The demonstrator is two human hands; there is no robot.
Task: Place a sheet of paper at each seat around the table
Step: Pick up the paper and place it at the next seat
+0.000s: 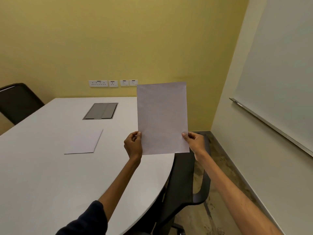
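Note:
I hold one white sheet of paper upright in the air above the right edge of the white table. My left hand pinches its lower left edge and my right hand pinches its lower right edge. A thin stack of white paper lies flat on the table, left of my left hand. A black chair stands tucked under the table's right rim, below the held sheet. Another black chair stands at the far left side.
A grey cable hatch is set into the tabletop beyond the stack. Wall sockets sit on the yellow wall behind. A whiteboard with a tray hangs on the right wall. Floor runs between table and right wall.

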